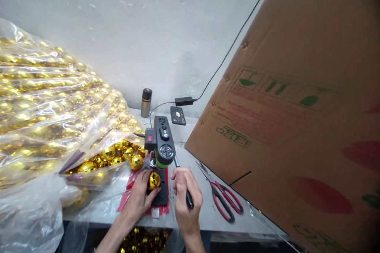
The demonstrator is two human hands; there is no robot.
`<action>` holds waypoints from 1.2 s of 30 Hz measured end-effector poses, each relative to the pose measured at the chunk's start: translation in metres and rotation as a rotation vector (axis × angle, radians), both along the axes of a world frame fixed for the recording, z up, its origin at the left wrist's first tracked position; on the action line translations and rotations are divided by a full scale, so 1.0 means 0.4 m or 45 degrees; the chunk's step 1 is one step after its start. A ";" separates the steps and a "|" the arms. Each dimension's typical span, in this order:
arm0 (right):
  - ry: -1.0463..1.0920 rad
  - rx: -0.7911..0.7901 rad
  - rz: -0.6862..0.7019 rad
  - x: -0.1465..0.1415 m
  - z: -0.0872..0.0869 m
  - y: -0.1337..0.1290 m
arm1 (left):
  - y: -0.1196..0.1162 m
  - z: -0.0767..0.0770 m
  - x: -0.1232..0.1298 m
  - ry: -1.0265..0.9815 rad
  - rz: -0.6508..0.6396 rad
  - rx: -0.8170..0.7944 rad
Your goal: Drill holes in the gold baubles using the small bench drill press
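My left hand (139, 193) is closed around a small gold mirror ball (154, 180), holding it on the dark base plate (162, 195) of a black bench-top machine (164, 138) that looks like a small drill press. The machine's head, with a green band low on it, hangs just above the ball; its tool tip is hidden. To the right, my right hand (187, 193) wraps around the lever handle (190, 201), whose black end shows below my fingers. Red plastic sheeting (129, 195) lies under the base. Another gold ball (136, 162) rests left of the machine.
A big clear bag (59, 114) of gold balls fills the left. Red-handled scissors (227, 199) lie right of my right hand, beside a large cardboard box (282, 126). Behind stand a bottle (146, 102), a phone-like slab (178, 115) and a corded power adapter (184, 101). More gold balls (144, 241) show below the table edge.
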State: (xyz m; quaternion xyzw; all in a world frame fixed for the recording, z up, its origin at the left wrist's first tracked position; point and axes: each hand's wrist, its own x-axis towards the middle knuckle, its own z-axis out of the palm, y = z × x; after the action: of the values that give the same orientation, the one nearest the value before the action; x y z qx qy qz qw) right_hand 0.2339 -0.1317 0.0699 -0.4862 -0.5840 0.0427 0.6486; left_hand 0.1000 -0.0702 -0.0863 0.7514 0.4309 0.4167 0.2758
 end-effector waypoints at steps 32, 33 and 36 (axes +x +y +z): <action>-0.136 0.155 -0.007 0.003 -0.053 -0.001 | 0.037 -0.005 0.032 0.219 0.013 -0.065; -0.146 0.168 -0.019 0.002 -0.064 0.000 | 0.036 -0.006 0.032 0.216 0.014 -0.067; -0.124 0.183 -0.050 0.000 -0.095 0.006 | 0.035 -0.007 0.033 0.207 0.016 -0.070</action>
State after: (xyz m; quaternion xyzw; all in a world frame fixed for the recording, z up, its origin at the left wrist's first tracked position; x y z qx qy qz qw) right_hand 0.2338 -0.1295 0.0320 -0.4512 -0.6067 -0.0358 0.6535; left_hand 0.1132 -0.0561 -0.0893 0.7724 0.4677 0.3440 0.2577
